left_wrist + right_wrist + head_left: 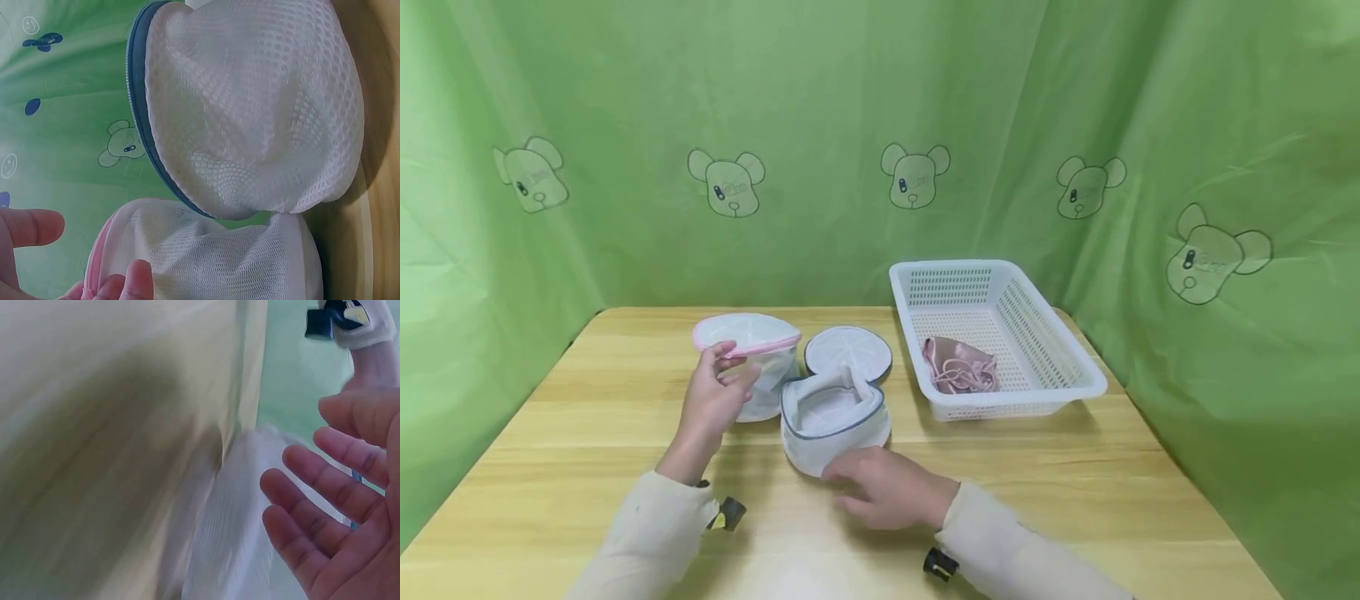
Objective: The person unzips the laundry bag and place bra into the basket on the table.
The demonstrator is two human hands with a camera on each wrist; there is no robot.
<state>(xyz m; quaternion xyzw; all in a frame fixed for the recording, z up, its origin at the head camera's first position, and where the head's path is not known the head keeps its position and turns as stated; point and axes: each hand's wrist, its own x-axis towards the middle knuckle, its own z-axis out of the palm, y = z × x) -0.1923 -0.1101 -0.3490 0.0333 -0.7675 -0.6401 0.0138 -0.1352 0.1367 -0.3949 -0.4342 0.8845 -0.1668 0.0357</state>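
Note:
A white mesh laundry bag with a pink zip stands at the left of the table. My left hand is at its front, fingers touching the pink edge; the thumb stands apart from them in the left wrist view. To its right is a second mesh laundry bag with a blue zip edge, its mouth open. A round mesh panel with a dark rim lies behind it, probably its lid. My right hand is beside the front of this bag, fingers spread and loosely bent, gripping nothing.
A white plastic basket with slotted walls stands at the back right. Inside it lies a crumpled pink drawstring pouch. Green curtains enclose the wooden table at the back and sides.

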